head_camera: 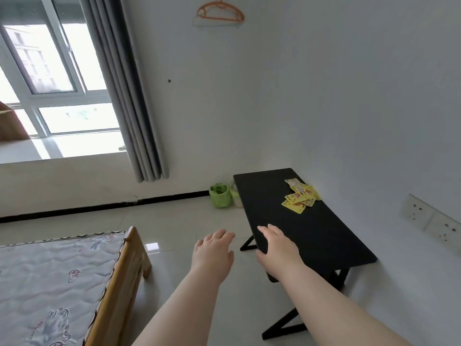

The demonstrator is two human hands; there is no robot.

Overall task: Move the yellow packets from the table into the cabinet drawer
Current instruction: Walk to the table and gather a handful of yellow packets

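- Both forearms reach forward from the bottom of the head view. The left grip (212, 253) hangs over the floor between the bed (50, 283) and the bench (311, 233), fingers loose and spread, holding nothing.
- Right grip (278, 245) lies over the near left edge of the bench, fingers straight and released, also empty. Whether the palm touches the top I cannot tell. Its reach looks like the start of the approach, since the goods lie farther along.
- Yellow packets (300, 198) sit in a loose overlapping heap on the far right part of the bench, near the wall and well apart from either grip. A paler packet (291, 182) lies just behind the heap. Scattered flat like this, they probably want gathering into a stack before lifting.
- No cabinet drawer shows anywhere, so the packets must be carried out of this view.
- Beyond the far end of the bench a green bag (219, 196) stands on the floor against the wall. Wall sockets (431, 221) are to the right, a curtain (129, 96) hangs beside the window (50, 71), and an orange hanger (219, 13) is up high.
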